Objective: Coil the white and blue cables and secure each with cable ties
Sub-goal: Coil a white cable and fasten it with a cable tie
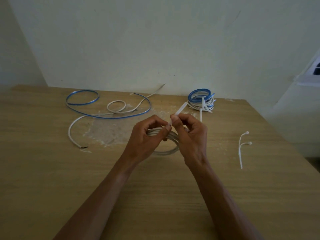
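A coiled white cable [170,150] rests at the table's middle, under both hands. My left hand [147,140] grips the coil's top and pinches the head end of a white cable tie [180,110]. My right hand [189,135] pinches that tie's strap, which sticks up and away to the right. A loose blue cable [107,116] and a loose white cable [72,130] sprawl at the back left. Several coils of blue and white cable, tied [201,101], are stacked at the back right. Two spare cable ties [241,148] lie to the right.
The wooden table [155,196] has a scuffed pale patch [107,132] left of the hands. A pale wall runs along the far edge. The table's right edge slants toward me near the spare ties.
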A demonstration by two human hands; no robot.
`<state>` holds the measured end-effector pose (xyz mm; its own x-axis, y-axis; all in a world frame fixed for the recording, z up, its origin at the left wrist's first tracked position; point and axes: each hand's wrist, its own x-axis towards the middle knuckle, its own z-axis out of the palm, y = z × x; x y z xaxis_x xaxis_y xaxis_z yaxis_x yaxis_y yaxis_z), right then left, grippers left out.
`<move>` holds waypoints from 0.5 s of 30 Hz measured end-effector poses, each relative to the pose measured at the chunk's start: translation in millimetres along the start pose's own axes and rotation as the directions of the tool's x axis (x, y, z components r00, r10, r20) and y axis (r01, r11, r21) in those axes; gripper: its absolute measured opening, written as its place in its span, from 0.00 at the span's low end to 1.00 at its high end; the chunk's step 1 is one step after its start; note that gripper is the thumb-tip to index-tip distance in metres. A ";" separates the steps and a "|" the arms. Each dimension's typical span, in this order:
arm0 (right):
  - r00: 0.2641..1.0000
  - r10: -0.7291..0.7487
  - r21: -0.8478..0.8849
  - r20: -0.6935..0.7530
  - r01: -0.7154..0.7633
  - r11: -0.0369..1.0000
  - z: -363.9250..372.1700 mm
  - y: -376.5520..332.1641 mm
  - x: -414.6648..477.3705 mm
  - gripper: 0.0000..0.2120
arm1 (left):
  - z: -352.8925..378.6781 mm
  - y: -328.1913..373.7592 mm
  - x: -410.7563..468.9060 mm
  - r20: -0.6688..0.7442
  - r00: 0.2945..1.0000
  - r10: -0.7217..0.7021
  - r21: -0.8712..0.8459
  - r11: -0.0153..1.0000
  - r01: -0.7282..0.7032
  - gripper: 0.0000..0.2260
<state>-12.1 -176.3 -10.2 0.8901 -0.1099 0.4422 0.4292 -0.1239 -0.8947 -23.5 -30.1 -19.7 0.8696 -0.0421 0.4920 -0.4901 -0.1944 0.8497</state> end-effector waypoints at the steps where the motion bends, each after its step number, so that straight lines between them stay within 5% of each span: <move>1: 1.000 0.011 -0.019 0.008 -0.010 1.000 -0.3 1.9 0.7 0.04 | 0.8 -1.1 -1.4 0.002 1.000 -0.004 0.005 1.000 0.004 0.04; 9: 1.000 0.018 -0.084 0.018 -0.017 0.996 0.4 3.2 1.3 0.04 | 2.3 -4.6 -8.8 0.019 0.998 0.060 0.102 0.993 -0.062 0.08; 11: 0.999 0.041 0.038 -0.033 -0.040 0.998 -2.5 1.3 0.8 0.05 | 7.0 -2.1 -7.4 0.043 0.997 0.066 0.093 0.993 -0.070 0.07; 13: 0.997 0.077 0.139 -0.016 -0.074 0.988 -1.2 -1.3 -1.4 0.06 | 9.8 -0.7 -6.7 0.043 0.998 0.042 0.056 0.997 -0.045 0.05; 15: 0.998 0.035 0.040 0.045 -0.037 0.999 2.0 1.5 -1.4 0.04 | 7.6 -1.7 -6.2 0.017 0.999 -0.032 -0.014 0.999 0.033 0.05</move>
<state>-12.4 -174.4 -12.2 0.9107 -0.0693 0.4072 0.4018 -0.0800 -0.9122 -27.6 -36.9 -25.6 0.8860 -0.0523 0.4608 -0.4622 -0.1823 0.8679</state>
